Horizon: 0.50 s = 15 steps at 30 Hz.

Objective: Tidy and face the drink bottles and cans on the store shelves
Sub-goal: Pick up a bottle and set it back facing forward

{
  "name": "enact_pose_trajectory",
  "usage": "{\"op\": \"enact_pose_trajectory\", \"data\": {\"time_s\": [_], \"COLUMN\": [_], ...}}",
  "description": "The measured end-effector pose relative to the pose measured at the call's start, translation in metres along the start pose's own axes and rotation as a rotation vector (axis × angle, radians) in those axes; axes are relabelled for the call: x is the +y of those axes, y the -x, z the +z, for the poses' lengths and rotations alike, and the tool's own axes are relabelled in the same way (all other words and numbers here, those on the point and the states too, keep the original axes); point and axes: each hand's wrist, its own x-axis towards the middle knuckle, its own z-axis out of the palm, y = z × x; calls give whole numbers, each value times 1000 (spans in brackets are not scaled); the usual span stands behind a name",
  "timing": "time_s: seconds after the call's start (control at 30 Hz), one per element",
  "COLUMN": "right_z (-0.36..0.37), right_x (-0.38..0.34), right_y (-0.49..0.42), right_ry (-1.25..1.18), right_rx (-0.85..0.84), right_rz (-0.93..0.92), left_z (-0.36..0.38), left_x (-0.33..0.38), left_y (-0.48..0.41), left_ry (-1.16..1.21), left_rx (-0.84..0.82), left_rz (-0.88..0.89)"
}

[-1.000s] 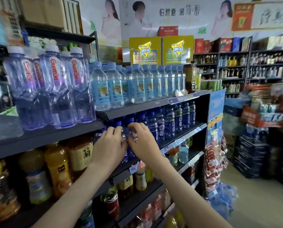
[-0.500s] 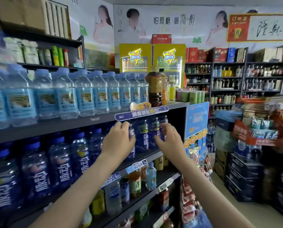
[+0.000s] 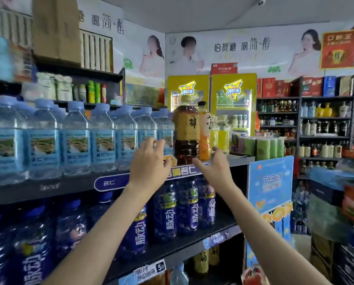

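Observation:
A large dark tea bottle (image 3: 186, 128) with a tan label stands at the right end of the upper shelf (image 3: 69, 187), beside a row of blue-label water bottles (image 3: 75, 140). An orange drink bottle (image 3: 204, 132) stands just right of it. My left hand (image 3: 149, 161) is raised at the shelf front, fingers spread, just left of the tea bottle's base. My right hand (image 3: 215, 163) is spread on the other side, near the orange bottle's base. Neither hand grips anything. Dark blue drink bottles (image 3: 184, 206) fill the shelf below.
Green packs (image 3: 268, 148) sit at the shelf's right end above a blue promo sign (image 3: 270, 182). Two yellow drink coolers (image 3: 211, 95) stand behind. More shelving (image 3: 324, 124) lines the back wall, and stacked crates (image 3: 334, 202) crowd the aisle at right.
Both hands have risen from the dark blue bottles on the lower shelf to the upper shelf, either side of the big tea bottle. The view has shifted up and right.

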Motion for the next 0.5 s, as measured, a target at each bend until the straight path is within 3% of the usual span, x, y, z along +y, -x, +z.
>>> {"op": "enact_pose_trajectory", "data": {"time_s": [0.3, 0.4, 0.5], "right_z": [53, 61, 56], "right_x": [1, 3, 7], "right_y": [-78, -83, -87], "right_ry": [-145, -179, -230], "right_rx": [13, 49, 18], "right_rz": [-50, -67, -89], "left_z": [66, 66, 55], "left_x": [24, 34, 50], "left_y": [-34, -28, -19], "left_ry": [-155, -94, 76], "left_rx": [-21, 12, 30], "left_rz": [-87, -108, -238]}}
